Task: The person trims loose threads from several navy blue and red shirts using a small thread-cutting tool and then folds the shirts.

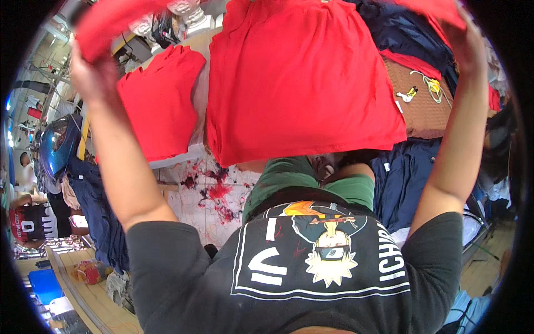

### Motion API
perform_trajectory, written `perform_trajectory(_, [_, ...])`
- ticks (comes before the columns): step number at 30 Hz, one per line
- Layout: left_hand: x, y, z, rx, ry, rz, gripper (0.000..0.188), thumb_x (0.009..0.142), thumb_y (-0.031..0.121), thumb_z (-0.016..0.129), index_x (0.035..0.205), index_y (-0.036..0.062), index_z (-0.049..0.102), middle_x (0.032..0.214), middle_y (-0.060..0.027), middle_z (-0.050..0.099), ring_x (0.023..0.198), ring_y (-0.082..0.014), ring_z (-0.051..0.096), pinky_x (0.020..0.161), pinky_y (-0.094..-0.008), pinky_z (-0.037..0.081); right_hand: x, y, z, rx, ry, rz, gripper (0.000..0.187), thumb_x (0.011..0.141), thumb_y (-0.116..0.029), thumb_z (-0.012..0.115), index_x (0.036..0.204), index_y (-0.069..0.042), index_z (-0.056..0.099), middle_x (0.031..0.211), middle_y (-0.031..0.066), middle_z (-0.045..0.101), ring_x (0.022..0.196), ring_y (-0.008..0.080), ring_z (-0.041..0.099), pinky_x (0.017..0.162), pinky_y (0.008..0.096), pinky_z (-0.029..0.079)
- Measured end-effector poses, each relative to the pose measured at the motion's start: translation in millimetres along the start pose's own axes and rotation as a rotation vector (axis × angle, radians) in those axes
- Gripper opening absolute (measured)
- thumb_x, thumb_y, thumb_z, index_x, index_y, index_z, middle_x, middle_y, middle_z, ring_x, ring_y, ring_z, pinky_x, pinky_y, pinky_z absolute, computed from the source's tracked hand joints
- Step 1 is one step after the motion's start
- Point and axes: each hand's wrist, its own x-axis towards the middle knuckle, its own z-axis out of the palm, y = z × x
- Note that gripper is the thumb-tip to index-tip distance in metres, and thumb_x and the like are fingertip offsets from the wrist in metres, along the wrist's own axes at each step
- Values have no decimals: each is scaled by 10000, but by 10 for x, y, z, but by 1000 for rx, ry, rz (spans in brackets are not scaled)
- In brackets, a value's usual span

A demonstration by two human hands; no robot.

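Note:
Both my arms reach wide apart toward the top of the head view. My left hand [93, 78], somewhat blurred, grips a piece of red cloth [114, 25] at the upper left. At the upper right my right hand [470, 47] closes on red cloth [439, 11] too. The top edge cuts off the held cloth, so I cannot tell whether both parts are one garment. Between my arms a red shirt [300, 83] lies spread, its near edge hanging over my lap. Another red garment [161, 106] lies to its left.
Dark navy clothes [409, 33] are heaped at the far right, with more navy cloth [403, 178] nearer me. A small white-and-yellow tool [409, 94] and a looped cord [436, 89] lie on brown cloth [417, 119]. Thread scraps [217, 192] litter the floor. Another person [41, 222] is at left.

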Motion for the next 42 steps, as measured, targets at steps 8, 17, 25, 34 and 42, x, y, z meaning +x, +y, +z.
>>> perform_trajectory(8, [-2405, -860, -855, 590, -2, -456, 208, 952, 230, 527, 972, 23, 537, 891, 20, 520, 858, -66, 469, 800, -233, 400, -1838, 1666, -493, -404, 22, 510, 300, 890, -339, 598, 1069, -100, 624, 823, -69, 635, 551, 15, 523, 432, 159, 384])
perform_trajectory(17, [-3127, -722, -997, 728, 83, -476, 179, 931, 151, 555, 1042, 15, 521, 946, -46, 583, 870, -97, 527, 795, -250, 431, -1849, 1904, -879, -1014, -107, 529, 286, 882, -340, 605, 906, -60, 660, 686, -34, 561, 528, 51, 457, 471, 199, 390])
perform_trajectory(25, [-2263, -563, -857, 1934, -356, 36, 449, 738, 189, 701, 1150, 69, 569, 1127, -109, 541, 1098, -289, 487, 887, -425, 418, -1562, 1902, -660, -1136, -329, 50, 256, 901, -233, 599, 952, 15, 634, 828, 56, 651, 766, 109, 582, 706, 244, 458])
perform_trajectory(34, [-1468, -572, -1704, 1174, 87, -405, 295, 893, 264, 583, 1037, 13, 636, 974, -171, 647, 906, -222, 604, 814, -348, 457, -1821, 1783, 873, -1001, -650, -61, 209, 870, -196, 618, 912, 9, 631, 839, 104, 663, 800, 151, 626, 738, 289, 476])
perform_trajectory(42, [-293, 471, 323, 526, -109, 508, 340, 898, 255, 558, 1162, 42, 585, 1023, -91, 646, 929, -140, 609, 840, -287, 467, -2327, 1562, 2532, -563, -930, -347, 515, 748, -413, 720, 1014, 9, 591, 957, 183, 636, 911, 291, 624, 801, 383, 486])
